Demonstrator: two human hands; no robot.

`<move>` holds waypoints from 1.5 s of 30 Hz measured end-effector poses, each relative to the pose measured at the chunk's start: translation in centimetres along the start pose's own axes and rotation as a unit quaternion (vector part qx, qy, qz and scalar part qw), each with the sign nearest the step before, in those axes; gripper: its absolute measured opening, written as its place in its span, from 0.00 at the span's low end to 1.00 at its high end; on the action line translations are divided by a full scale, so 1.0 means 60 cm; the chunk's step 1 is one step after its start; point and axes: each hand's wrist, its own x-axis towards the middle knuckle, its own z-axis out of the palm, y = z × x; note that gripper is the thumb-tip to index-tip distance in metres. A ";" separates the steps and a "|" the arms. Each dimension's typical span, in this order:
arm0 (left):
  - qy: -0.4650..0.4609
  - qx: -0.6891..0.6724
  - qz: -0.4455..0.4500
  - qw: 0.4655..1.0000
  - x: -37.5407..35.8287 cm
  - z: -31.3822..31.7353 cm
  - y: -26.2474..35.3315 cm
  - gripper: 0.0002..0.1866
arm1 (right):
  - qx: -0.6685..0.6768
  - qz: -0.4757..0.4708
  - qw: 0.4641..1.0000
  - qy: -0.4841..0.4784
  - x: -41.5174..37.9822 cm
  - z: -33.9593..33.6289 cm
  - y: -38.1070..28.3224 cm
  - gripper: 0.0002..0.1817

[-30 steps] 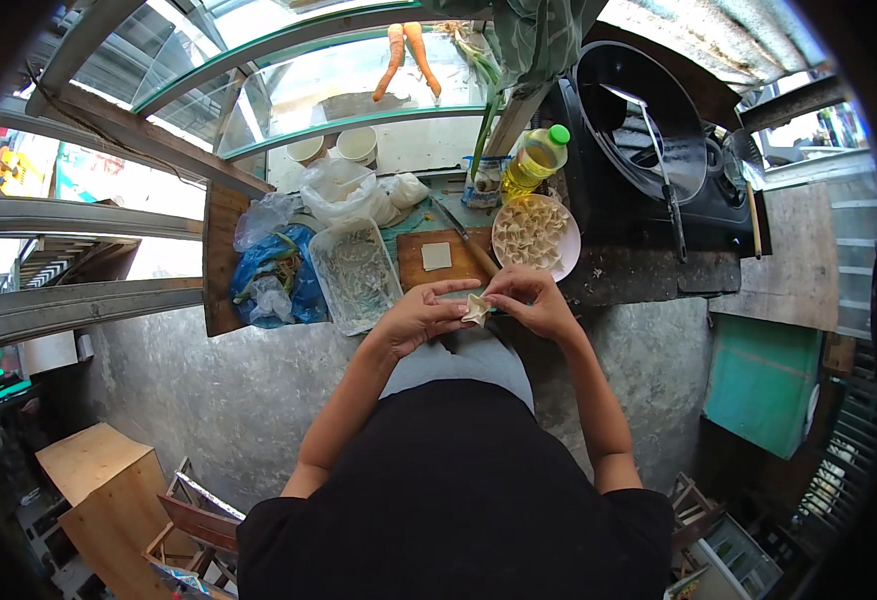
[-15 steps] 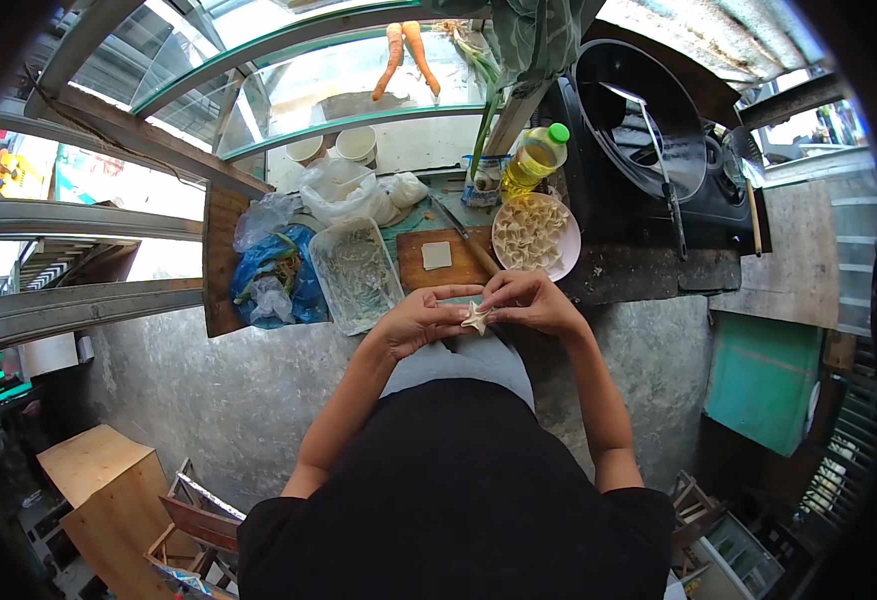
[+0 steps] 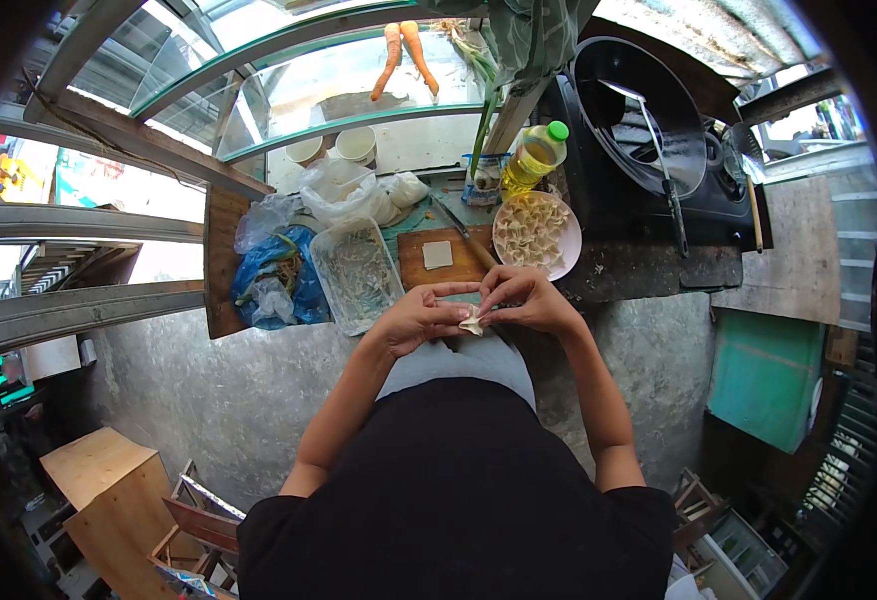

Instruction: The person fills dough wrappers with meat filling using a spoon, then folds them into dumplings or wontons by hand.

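Observation:
Between my two hands is a small folded dumpling [image 3: 472, 322], pale and pinched into points. My left hand [image 3: 421, 318] holds its left side with thumb and fingers. My right hand [image 3: 531, 302] pinches it from the right. Just beyond them, a wooden cutting board [image 3: 417, 272] bears a square wrapper [image 3: 438, 255] and a knife [image 3: 467, 232] lying aslant. A pink plate [image 3: 576, 245] to the right of the board is heaped with several folded dumplings [image 3: 531, 232].
Left of the board are a clear plastic tub [image 3: 357, 275] and a blue bag [image 3: 294, 270]. An oil bottle [image 3: 536, 160] stands behind the plate. A black wok [image 3: 639, 120] sits on the stove at right. Carrots [image 3: 407, 60] lie behind glass.
The dumpling has turned and its points look more gathered between my fingers. My hands have barely shifted.

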 end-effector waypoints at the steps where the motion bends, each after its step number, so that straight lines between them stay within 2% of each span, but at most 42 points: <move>1: 0.001 0.000 0.000 1.000 0.000 -0.001 -0.001 0.30 | 0.000 0.000 1.000 0.001 -0.001 0.001 0.003 0.08; 10: -0.003 0.000 -0.012 1.000 0.000 -0.005 -0.004 0.29 | -0.003 -0.003 1.000 0.024 -0.005 0.009 0.015 0.08; 13: 0.006 -0.017 -0.010 1.000 -0.001 0.000 0.000 0.28 | 0.001 -0.025 0.999 0.030 -0.008 0.012 0.024 0.12; 15: 0.011 -0.030 -0.008 0.999 0.003 0.000 0.000 0.27 | -0.006 -0.010 0.994 0.111 -0.013 0.019 0.019 0.16; 16: 0.026 -0.076 0.010 0.997 0.007 -0.004 -0.004 0.25 | -0.007 -0.011 0.994 0.113 -0.016 0.024 0.017 0.16; 18: 0.040 -0.120 0.029 0.992 0.009 -0.006 -0.004 0.24 | -0.156 -0.101 0.946 0.266 -0.021 0.037 0.010 0.18; 20: 0.064 -0.147 0.076 0.984 0.012 -0.002 -0.003 0.20 | -0.180 -0.117 0.936 0.281 -0.025 0.048 0.008 0.15; 24: 0.051 -0.147 0.074 0.985 0.017 0.009 -0.003 0.18 | -0.189 -0.121 0.925 0.306 -0.018 0.062 0.015 0.14; 30: 0.042 -0.092 0.105 0.989 0.020 0.022 0.004 0.17 | -0.156 -0.109 0.925 0.329 -0.013 0.060 0.029 0.11; 32: 0.052 -0.010 0.117 0.992 0.021 0.017 0.002 0.15 | -0.112 -0.083 0.934 0.328 -0.014 0.061 0.034 0.10; 36: 0.047 0.069 0.134 0.987 0.017 0.021 0.009 0.14 | -0.076 -0.051 0.943 0.319 -0.017 0.057 0.022 0.09; 38: 0.018 0.134 0.146 0.980 0.014 0.019 0.012 0.15 | 0.007 -0.020 0.951 0.310 -0.017 0.057 0.019 0.08; 41: 0.017 0.165 0.137 0.977 0.015 0.014 0.011 0.15 | 0.027 0.005 0.954 0.300 -0.026 0.055 0.031 0.08; 45: 0.004 0.157 0.132 0.979 0.023 0.004 0.003 0.15 | 0.086 -0.009 0.944 0.318 -0.032 0.066 0.031 0.08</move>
